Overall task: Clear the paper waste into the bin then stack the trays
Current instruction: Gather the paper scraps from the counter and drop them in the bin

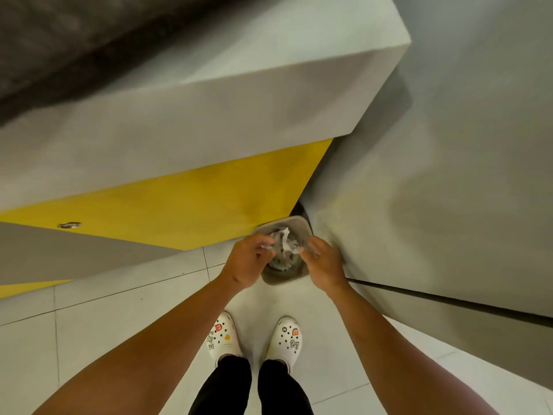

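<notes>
Over tiled floor (119,324), bin (281,280) with seemingly crumpled paper (284,242).

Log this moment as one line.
step: binning paper | left hand: over bin | right hand: over bin | paper: in bin

bin (284,281) mouth open above, yellow panel (179,205) beside

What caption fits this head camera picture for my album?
Both hands, left and right, drop crumpled paper into the bin.
</notes>
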### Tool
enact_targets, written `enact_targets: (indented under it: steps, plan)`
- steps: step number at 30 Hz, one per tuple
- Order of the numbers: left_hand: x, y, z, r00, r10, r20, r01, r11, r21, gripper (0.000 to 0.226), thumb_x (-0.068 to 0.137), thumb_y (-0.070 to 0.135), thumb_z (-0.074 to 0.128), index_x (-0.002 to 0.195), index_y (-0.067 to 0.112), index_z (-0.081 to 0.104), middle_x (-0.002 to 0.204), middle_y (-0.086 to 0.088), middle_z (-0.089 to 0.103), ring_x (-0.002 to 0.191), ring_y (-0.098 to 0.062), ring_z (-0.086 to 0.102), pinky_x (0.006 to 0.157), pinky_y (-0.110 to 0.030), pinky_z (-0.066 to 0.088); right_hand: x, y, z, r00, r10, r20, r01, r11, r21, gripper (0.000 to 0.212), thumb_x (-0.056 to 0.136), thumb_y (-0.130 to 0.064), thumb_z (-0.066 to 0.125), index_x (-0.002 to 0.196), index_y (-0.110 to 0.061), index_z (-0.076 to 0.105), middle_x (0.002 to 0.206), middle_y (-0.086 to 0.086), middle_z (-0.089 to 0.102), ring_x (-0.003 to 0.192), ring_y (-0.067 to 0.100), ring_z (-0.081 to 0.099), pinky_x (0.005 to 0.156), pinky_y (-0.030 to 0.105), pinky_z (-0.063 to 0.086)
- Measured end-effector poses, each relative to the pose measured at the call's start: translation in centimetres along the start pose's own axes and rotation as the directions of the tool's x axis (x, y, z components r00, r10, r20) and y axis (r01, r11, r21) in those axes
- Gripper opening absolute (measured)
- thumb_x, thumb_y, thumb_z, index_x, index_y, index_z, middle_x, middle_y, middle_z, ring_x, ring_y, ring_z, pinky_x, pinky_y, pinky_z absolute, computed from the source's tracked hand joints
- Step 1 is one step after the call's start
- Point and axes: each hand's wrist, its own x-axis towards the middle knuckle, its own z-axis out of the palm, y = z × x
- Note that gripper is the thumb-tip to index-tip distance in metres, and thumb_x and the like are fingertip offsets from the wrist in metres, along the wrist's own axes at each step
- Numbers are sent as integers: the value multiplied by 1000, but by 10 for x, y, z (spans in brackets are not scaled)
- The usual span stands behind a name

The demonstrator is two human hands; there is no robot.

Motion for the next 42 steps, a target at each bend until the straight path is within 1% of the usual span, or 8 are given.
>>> enact_targets:
  steps: [3, 6, 10, 15, 22, 26, 31, 42]
  plan:
    - [-22, 30, -16, 1000, 16, 8, -17, 999, 28, 18, 90, 9, 71, 108, 6, 70, 99, -2, 68, 84, 0, 64, 74, -10, 49, -19, -7, -16, 993, -39, 116, 34, 998, 46, 13, 78, -45, 65, 88, -43, 57, 89, -21, 54, 84, 0, 52, 87, 32, 44]
    - [-50, 69, -35, 998, 37, 41, -36, 999, -5, 17, 92, 11, 70, 108, 7, 70, 103, -3, 70, 92, -13, 66, 78, -17, 51, -65, -56, -45, 983, -95, 157, 86, 994, 63, 52, 80, -40, 73, 129, -24, 64, 125, -6, 66, 117, 11, 62, 108, 39, 47]
    - [-90, 132, -68, 995, 72, 63, -72, 997, -4, 18, 93, 17, 69, 110, 14, 71, 106, 5, 71, 95, -10, 67, 82, -20, 53, -139, -129, -88, 962, -161, 219, 170, 985, -22, 47, 95, -25, 68, 140, -17, 56, 138, 3, 61, 123, 14, 59, 106, 37, 49]
    - [-151, 208, -105, 995, 93, 25, -91, 995, -41, 15, 93, 13, 67, 108, 14, 71, 103, 5, 71, 86, 6, 64, 79, -10, 48, -222, -197, -131, 930, -263, 257, 296, 950, -98, 44, 97, -26, 66, 140, -21, 56, 132, -7, 61, 107, 3, 61, 77, 6, 44]
    - [-241, 266, -158, 989, 145, 39, -141, 985, -94, 17, 93, 18, 69, 110, 18, 71, 105, 4, 72, 93, -4, 67, 83, -18, 53, -307, -259, -156, 893, -337, 298, 384, 917, -112, 50, 94, -33, 69, 142, -27, 55, 133, -10, 62, 111, 2, 65, 95, 26, 54]
    - [-279, 282, -199, 984, 174, -27, -176, 975, -132, 15, 93, 19, 69, 105, 26, 71, 106, 10, 72, 95, -6, 67, 85, -22, 53, -338, -295, -156, 867, -389, 311, 438, 893, -103, 50, 95, -30, 69, 143, -26, 53, 133, -12, 61, 107, -6, 65, 89, 18, 54]
    - [-304, 303, -270, 961, 231, -151, -248, 963, -107, 17, 93, 13, 69, 106, 22, 71, 106, 9, 72, 95, -8, 67, 85, -20, 52, -361, -355, -147, 825, -478, 303, 525, 845, -97, 45, 94, -29, 69, 137, -30, 57, 129, -15, 62, 107, 0, 66, 98, 30, 55]
    - [-281, 334, -388, 900, 347, -264, -355, 935, 19, 19, 93, 17, 69, 110, 25, 71, 102, 9, 72, 96, -8, 68, 88, -26, 55, -354, -453, -136, 745, -631, 217, 661, 744, -102, 43, 94, -25, 69, 136, -31, 59, 125, -15, 66, 109, -1, 65, 99, 29, 51]
